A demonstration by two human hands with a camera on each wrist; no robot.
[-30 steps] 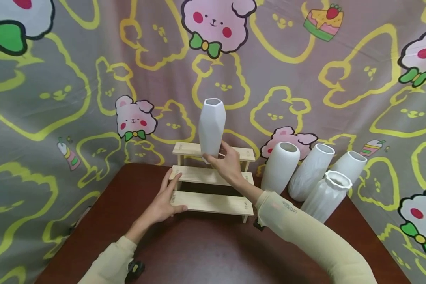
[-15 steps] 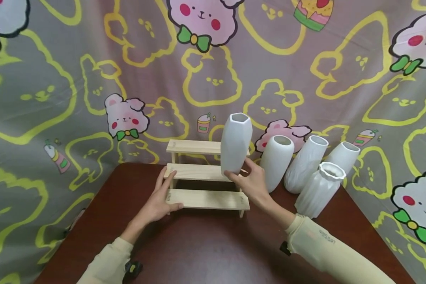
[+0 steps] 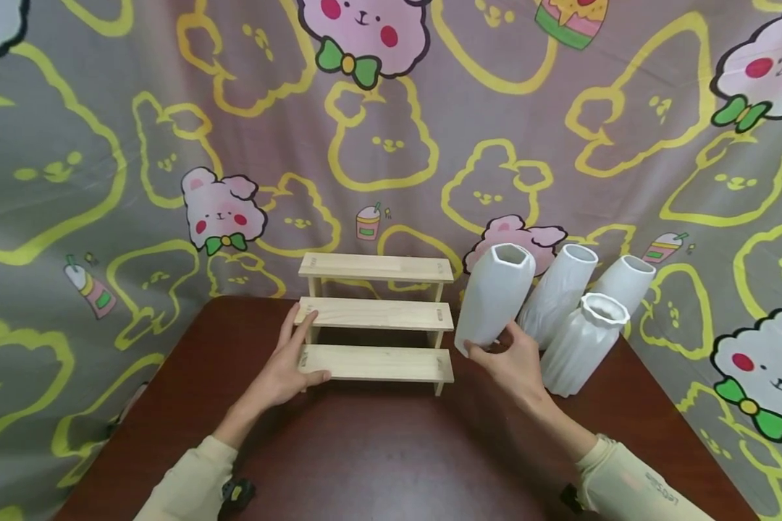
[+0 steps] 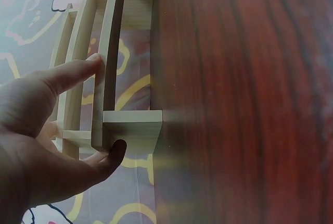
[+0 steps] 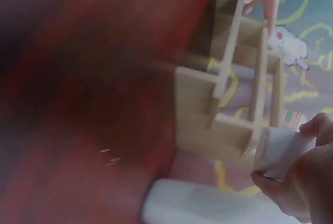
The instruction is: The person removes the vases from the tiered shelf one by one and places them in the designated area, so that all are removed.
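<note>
My right hand [image 3: 515, 367] holds a white faceted vase [image 3: 495, 298] near its base, thumb on one side and fingers on the other. The vase leans to the right in the head view, just right of a three-tier wooden display stand [image 3: 376, 315]. Its pale base [image 5: 281, 153] shows between my fingers in the right wrist view. At the stand's left end my left hand [image 3: 280, 373] grips the tiers, thumb on the lowest board and fingers at the middle one. In the left wrist view, digits of the left hand [image 4: 52, 146] bracket a board's end.
Right of the held vase stand a leaf-textured white vase [image 3: 557, 297], a plain one [image 3: 628, 281] and a ruffled-rim one [image 3: 583, 347]. Another white vase [image 5: 197, 203] shows in the right wrist view. A patterned curtain [image 3: 391, 159] hangs behind the brown table [image 3: 378, 456].
My right hand has carried the faceted vase from above the stand rightward and down, beside its right end. The left hand keeps its hold on the stand; the head view has shifted slightly.
</note>
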